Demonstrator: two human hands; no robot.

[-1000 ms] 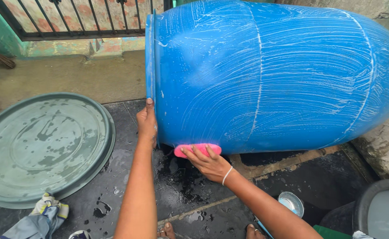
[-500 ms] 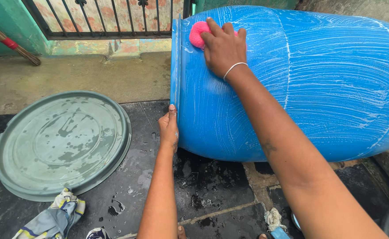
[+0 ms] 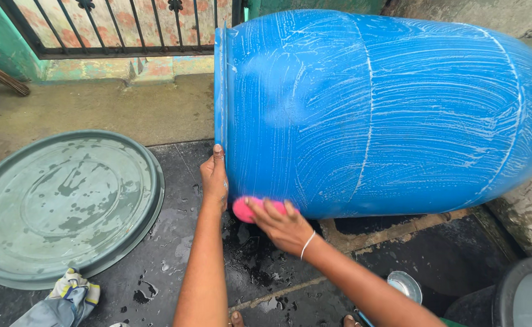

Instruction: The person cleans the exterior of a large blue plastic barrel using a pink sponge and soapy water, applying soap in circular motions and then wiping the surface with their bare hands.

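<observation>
1. A soapy blue barrel (image 3: 387, 115) lies on its side across the upper right of the frame, its far end cut off at the right edge.
2. The left hand (image 3: 215, 177) closes its grip on the barrel's rim, fingertips hidden behind it.
3. The right hand (image 3: 284, 225) presses a pink sponge (image 3: 246, 209) against the barrel's underside, its grip closed over the sponge, which is half covered.
4. A wet green lid (image 3: 66, 206) lies flat on the floor at left; a striped cloth (image 3: 66, 297) is cropped at the bottom.

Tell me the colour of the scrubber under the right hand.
Pink. The scrubber shows in the head view, against the blue barrel.
</observation>
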